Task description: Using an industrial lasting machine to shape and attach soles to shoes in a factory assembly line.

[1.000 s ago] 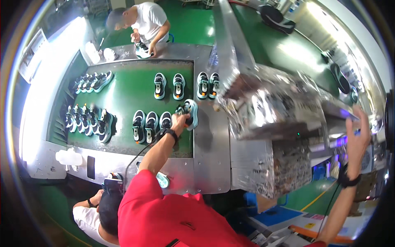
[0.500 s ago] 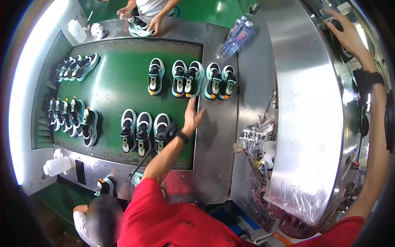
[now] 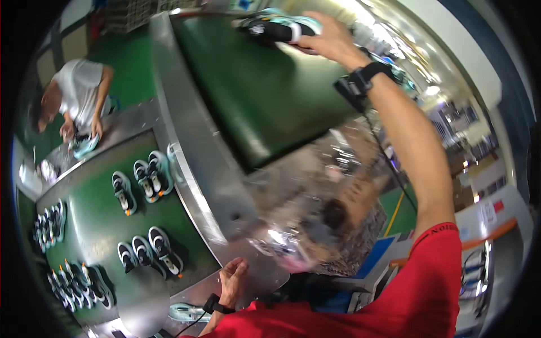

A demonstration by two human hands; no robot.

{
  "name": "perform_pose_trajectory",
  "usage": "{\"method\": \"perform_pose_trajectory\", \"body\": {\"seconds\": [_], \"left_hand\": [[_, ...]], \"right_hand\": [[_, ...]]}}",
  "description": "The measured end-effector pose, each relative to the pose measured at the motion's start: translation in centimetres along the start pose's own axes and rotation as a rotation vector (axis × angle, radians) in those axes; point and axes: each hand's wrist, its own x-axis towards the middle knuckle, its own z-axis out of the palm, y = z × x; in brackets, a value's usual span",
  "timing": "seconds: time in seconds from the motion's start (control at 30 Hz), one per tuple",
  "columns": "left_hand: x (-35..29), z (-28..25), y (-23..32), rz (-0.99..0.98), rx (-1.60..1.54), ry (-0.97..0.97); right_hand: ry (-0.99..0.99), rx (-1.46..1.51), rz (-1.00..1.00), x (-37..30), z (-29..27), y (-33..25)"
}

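Note:
My right hand (image 3: 332, 42) grips a black, white and mint sneaker (image 3: 273, 29) over the far end of a second green belt (image 3: 253, 96). Motion blurs the shoe, and I cannot tell if a second one is held with it. Low in the middle, my left hand (image 3: 233, 279) is held with curled fingers above the metal edge of the first table (image 3: 251, 259); nothing shows in it. Sneakers of the same kind stand in groups on the first green belt (image 3: 96, 197): near ones (image 3: 163, 248), far ones (image 3: 152, 174) and two rows at left (image 3: 84, 281).
Across the table a person in white (image 3: 84, 93) handles a mint-soled sneaker (image 3: 84, 146). Clear plastic wrapping (image 3: 298, 242) lies between the table and the second belt. A cable hangs from my right wrist. A blurred round shape (image 3: 143, 301) covers part of the near edge.
The view has swung right, bringing the second belt into full sight. My left hand has drawn back from the sneakers and curled. The two sneakers on the metal edge no longer show there.

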Motion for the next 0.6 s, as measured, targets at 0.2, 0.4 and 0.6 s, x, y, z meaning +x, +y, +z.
{"method": "perform_pose_trajectory", "body": {"seconds": [0.2,0.4,0.6], "left_hand": [[-4.7,10.2,5.0,-0.027,-0.007,-0.493],[-8.8,25.5,6.6,-0.176,-0.166,-1.255],[-15.7,35.2,-1.4,-0.864,-0.215,-1.425]], "right_hand": [[0.265,0.454,0.183,-9.9,-13.8,-1.0],[0.565,0.523,0.299,-29.0,-25.8,0.6],[0.506,0.57,0.471,-51.4,-29.6,-0.2]]}}
